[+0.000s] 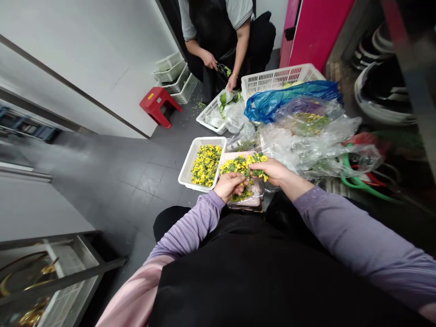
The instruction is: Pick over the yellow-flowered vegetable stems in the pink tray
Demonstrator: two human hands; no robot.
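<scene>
My right hand [272,171] is closed around a bunch of small yellow flowers [259,159] with green buds and stems. Close to its left, my left hand [232,185] has thumb and fingers pinched together near the flowers; what they hold is too small to make out. Under both hands, more yellow flowers lie on a pale pink tray [256,201] with clear plastic film about it. To the left of that tray stands a white plastic basket [185,176] with a heap of cut yellow flower heads.
Clear plastic bags [299,150] and a blue bag [289,97] are piled at right before a large white crate [269,81]. Opposite, a co-worker [218,41] holds scissors over a smaller basket [207,119] of greens. A red stool [158,102] and stacked baskets [185,88] stand back left.
</scene>
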